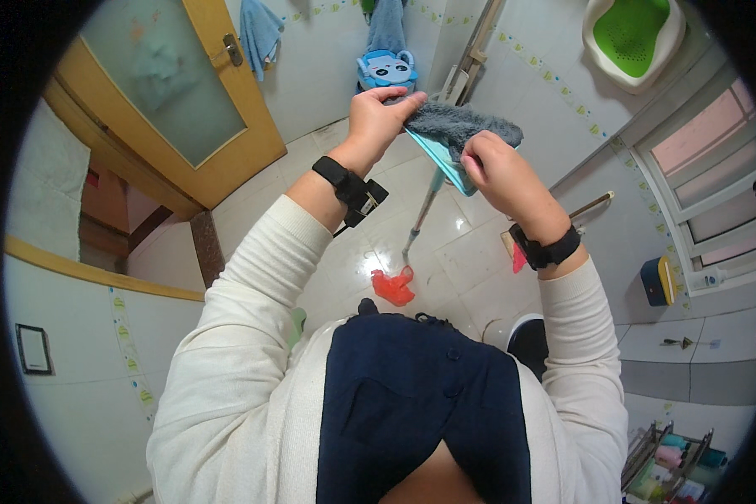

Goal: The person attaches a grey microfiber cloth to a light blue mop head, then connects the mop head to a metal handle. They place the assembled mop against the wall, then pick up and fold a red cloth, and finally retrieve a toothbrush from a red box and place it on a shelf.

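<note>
A flat mop is held upside down in front of me, its light blue head (435, 151) raised and its pole (425, 210) slanting down toward the floor. A grey fluffy mop pad (466, 124) lies over the head, with some of the blue frame bare on the near side. My left hand (380, 119) pinches the pad's left end between thumb and fingers. Closer to the right end, my right hand (500, 168) has its fingers curled closed on the pad's near edge. Both wrists wear black straps.
A crumpled red plastic bag (392, 286) lies on the wet-looking tiled floor near the pole's lower end. A yellow-framed glass door (176, 84) stands at the left. Behind my hands is a blue cartoon-faced container (385, 69). A green-and-white basin (632, 42) hangs on the right wall.
</note>
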Demonstrator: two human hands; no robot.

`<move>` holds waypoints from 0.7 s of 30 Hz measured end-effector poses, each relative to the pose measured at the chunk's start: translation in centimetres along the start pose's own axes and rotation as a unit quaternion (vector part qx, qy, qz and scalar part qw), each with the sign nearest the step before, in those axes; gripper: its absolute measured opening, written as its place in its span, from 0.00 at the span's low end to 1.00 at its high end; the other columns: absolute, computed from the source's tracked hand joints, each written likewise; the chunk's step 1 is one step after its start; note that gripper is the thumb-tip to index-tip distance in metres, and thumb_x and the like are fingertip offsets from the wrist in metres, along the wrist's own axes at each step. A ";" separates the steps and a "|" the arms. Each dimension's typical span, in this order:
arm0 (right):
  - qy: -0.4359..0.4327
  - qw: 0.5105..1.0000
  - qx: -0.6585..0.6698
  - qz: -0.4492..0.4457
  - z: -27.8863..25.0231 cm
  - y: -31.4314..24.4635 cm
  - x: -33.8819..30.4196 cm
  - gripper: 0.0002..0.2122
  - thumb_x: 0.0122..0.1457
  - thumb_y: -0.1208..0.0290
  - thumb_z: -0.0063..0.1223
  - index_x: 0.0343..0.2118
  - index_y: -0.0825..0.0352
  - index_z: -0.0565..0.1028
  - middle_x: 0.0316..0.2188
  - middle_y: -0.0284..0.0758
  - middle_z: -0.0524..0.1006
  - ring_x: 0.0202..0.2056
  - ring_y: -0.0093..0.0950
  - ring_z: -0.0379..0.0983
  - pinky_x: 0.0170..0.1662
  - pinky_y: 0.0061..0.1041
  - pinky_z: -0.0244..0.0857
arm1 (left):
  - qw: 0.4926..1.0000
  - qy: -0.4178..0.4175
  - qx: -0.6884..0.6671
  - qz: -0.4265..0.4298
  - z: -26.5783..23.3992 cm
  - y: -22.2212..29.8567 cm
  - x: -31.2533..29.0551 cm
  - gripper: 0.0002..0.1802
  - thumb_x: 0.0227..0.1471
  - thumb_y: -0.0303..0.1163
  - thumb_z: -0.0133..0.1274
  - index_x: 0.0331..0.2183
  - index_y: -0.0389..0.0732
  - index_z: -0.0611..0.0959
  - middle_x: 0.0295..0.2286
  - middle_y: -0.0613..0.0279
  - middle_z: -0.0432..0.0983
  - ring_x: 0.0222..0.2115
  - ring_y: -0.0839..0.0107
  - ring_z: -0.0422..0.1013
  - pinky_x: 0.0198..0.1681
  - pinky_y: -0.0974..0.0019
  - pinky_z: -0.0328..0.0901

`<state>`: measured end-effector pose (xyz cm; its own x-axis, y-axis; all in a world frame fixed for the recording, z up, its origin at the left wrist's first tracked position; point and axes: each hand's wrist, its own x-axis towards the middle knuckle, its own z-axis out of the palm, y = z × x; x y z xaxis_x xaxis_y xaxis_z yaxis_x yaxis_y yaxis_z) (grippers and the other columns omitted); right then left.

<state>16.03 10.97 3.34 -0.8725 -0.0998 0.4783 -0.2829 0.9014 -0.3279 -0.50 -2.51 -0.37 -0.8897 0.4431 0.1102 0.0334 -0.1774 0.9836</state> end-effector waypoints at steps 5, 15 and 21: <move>-0.046 0.978 0.177 0.104 -1.0 0.2 -0.7 0.05 0.54 0.75 0.50 0.27 0.73 0.73 0.28 0.43 0.72 0.30 0.37 0.71 0.35 0.30 0.65 | 0.998 0.006 0.031 0.050 -0.2 -0.6 0.4 0.23 0.39 0.27 0.66 0.39 0.28 0.78 0.31 0.54 0.77 0.27 0.73 0.74 0.29 0.73 0.71; -0.019 0.988 0.096 0.116 -0.7 -0.1 -0.4 0.05 0.54 0.76 0.50 0.29 0.73 0.72 0.28 0.43 0.71 0.30 0.37 0.70 0.34 0.29 0.65 | 0.994 0.016 0.088 0.069 -0.2 -0.6 0.2 0.22 0.39 0.25 0.65 0.40 0.29 0.79 0.32 0.53 0.77 0.29 0.75 0.74 0.32 0.74 0.70; -0.045 0.991 0.122 0.021 -1.7 -0.3 0.7 0.04 0.50 0.80 0.52 0.30 0.70 0.73 0.29 0.40 0.72 0.31 0.37 0.70 0.35 0.28 0.66 | 0.992 0.011 0.102 0.075 0.2 -0.8 0.2 0.22 0.39 0.25 0.65 0.40 0.30 0.80 0.32 0.54 0.78 0.30 0.74 0.74 0.33 0.74 0.70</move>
<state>16.20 11.34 5.10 -0.9144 -0.1101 0.3895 -0.3231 0.7783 -0.5384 -0.62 -2.11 -1.13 -0.8774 0.4057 0.2561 0.2557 -0.0564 0.9651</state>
